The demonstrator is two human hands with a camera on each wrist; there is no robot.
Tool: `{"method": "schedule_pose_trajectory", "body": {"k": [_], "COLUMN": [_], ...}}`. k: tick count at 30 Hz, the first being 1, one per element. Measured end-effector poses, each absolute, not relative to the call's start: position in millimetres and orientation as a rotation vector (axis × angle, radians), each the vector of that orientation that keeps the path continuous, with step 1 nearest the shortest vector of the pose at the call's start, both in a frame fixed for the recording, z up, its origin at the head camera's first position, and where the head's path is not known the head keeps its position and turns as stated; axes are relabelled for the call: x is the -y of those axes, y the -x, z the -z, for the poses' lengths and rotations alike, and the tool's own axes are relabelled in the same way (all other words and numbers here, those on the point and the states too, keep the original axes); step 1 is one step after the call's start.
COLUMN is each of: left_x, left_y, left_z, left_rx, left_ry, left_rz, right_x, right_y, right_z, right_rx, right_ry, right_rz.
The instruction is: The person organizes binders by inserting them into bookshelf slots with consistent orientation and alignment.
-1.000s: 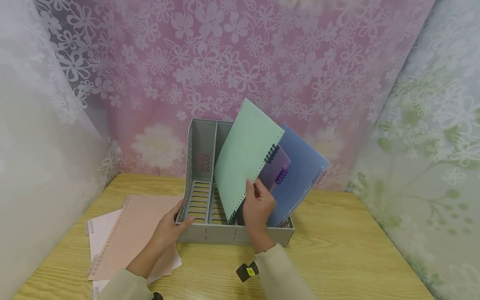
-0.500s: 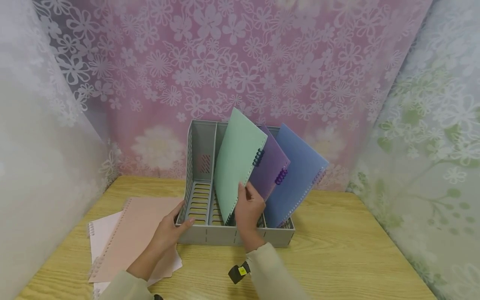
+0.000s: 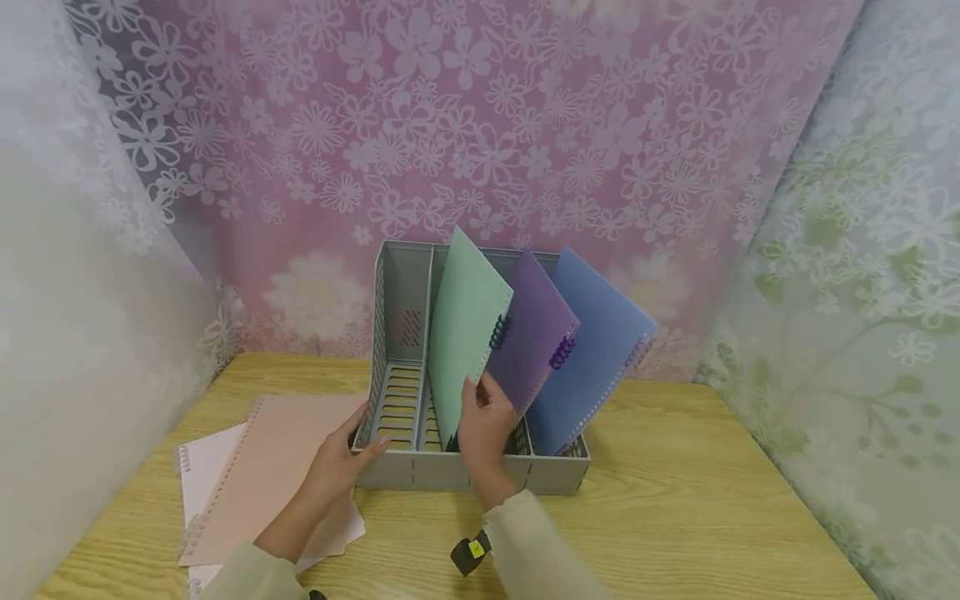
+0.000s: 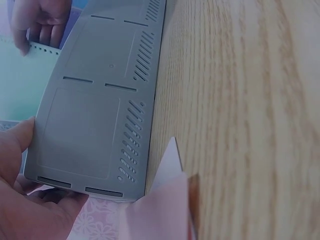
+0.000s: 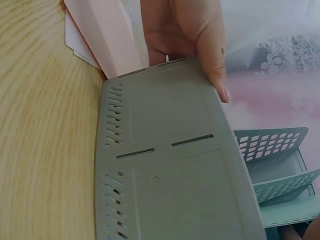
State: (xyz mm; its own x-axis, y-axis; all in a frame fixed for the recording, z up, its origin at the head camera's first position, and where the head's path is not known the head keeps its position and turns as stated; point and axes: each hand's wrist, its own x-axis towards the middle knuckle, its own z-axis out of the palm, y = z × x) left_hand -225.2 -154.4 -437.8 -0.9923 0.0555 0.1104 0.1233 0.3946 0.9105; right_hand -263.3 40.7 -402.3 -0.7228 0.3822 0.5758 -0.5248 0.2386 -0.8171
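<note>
A grey file organizer (image 3: 498, 473) with upright dividers stands on the table. My left hand (image 3: 337, 454) grips its front left corner, thumb over the rim and fingers round the side; the left wrist view shows this hand (image 4: 35, 210) against the grey front wall (image 4: 82, 130). Inside one of the middle slots leans a light green notebook (image 3: 467, 321) with dark coils. My right hand (image 3: 486, 421) pinches its punched edge low down, hiding part of the slot. To the right, a purple notebook (image 3: 528, 333) and a blue notebook (image 3: 592, 342) lean in slots of their own.
Left of the organizer lie a peach notebook (image 3: 270, 475) and pale pink notebooks (image 3: 201, 458), overlapping on the wooden table (image 3: 690, 508). Behind hangs a pink floral curtain (image 3: 480, 125), with pale curtains on both sides.
My right hand has moved left and slightly down with the green notebook, which now sits lower in its slot. More of the purple notebook shows. My left hand has stayed on the corner.
</note>
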Motion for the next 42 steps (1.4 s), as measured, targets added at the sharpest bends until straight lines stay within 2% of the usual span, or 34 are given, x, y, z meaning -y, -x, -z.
{"method": "schedule_pose_trajectory", "body": {"k": [42], "left_x": [155.5], "left_y": [227.3], "left_z": [441.5], "left_rx": [2.595], "left_ry": [0.158], "left_rz": [1.673], "right_x": [-43.3], "right_y": [262.9], "right_z": [416.3], "right_rx": [1.887], "right_ry": [-0.199], "right_rz": [-1.672]}}
